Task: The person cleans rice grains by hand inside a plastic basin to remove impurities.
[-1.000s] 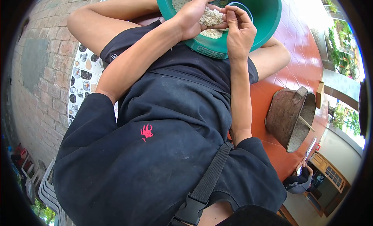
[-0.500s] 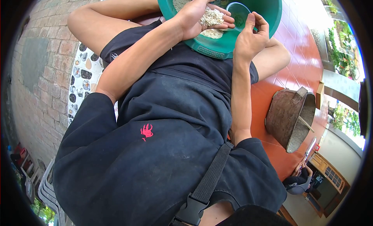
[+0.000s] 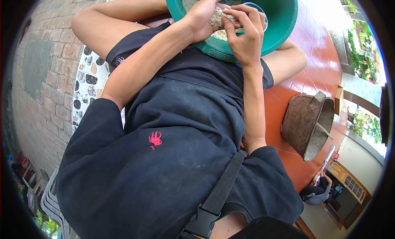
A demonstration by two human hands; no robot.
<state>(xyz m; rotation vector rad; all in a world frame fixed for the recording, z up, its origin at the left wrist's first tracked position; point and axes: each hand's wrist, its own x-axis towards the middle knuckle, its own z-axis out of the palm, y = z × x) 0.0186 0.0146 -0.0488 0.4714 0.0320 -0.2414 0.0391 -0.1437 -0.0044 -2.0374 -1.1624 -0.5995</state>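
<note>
Reader: Head view: which step is shown?

Author: Picking through grain [image 3: 217,18], it seems. The grain lies in a heap on the left hand [image 3: 203,20], which is spread palm up over the green basin [image 3: 284,21]. The right hand [image 3: 249,35] bends over it, thumb and fingers narrowly spaced, tips at the heap; whether they pinch anything cannot be told.

Reader: What does the next move call for?

Author: Presumably a level left palm and a light, precise touch, lest grain spill.

Reader: And the count?

Author: Two hands; one heap on the palm; two visible patches of grain inside one basin; one round-rimmed bowl [image 3: 256,5] there, partly hidden. Beyond, on the tiled floor [image 3: 275,115]: one tub [image 3: 302,120] with one stick [image 3: 325,131]. Farther off, one other person [image 3: 316,194].
</note>
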